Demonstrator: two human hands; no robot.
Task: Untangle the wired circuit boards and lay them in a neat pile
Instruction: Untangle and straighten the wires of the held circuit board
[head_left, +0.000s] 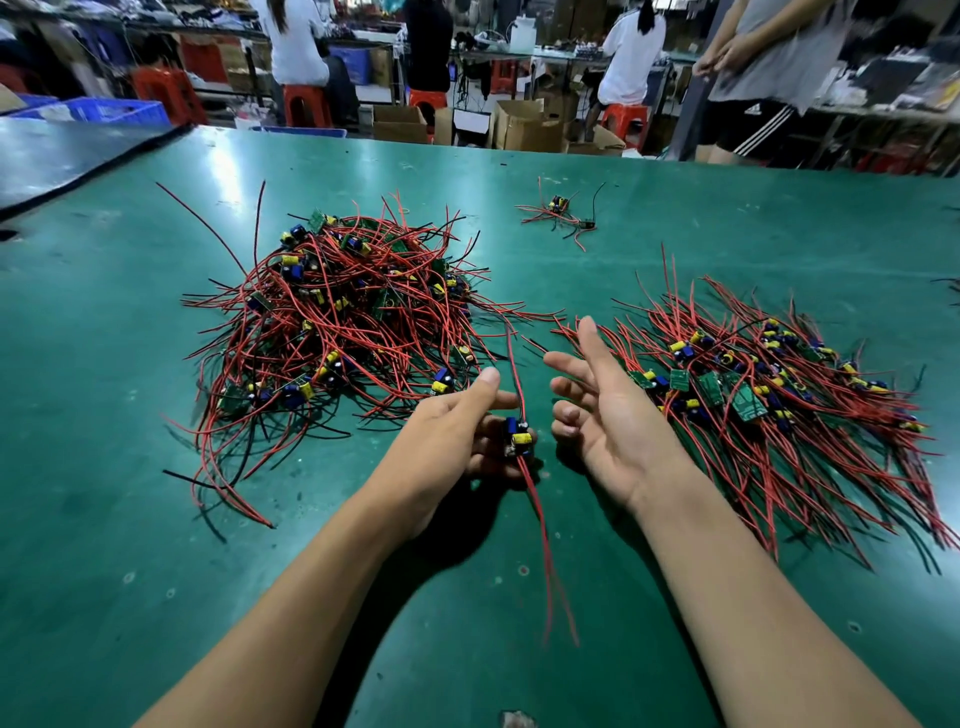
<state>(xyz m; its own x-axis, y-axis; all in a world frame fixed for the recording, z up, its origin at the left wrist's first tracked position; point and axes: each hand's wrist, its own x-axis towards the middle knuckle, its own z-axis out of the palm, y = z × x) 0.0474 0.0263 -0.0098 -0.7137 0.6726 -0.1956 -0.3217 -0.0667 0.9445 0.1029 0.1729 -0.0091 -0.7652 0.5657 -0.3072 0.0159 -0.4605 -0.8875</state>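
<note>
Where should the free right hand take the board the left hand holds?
Probably the circuit board by its exposed right edge, coming from the right: the left hand wraps its left side and red leads exit top and bottom.

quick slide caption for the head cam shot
Left hand holds one wired board between the tangled heap and the neat pile, right hand empty, on a green table.

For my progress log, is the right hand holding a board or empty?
Empty: the right hand is open, fingers relaxed, nothing in it; the left hand grips the board.
</note>
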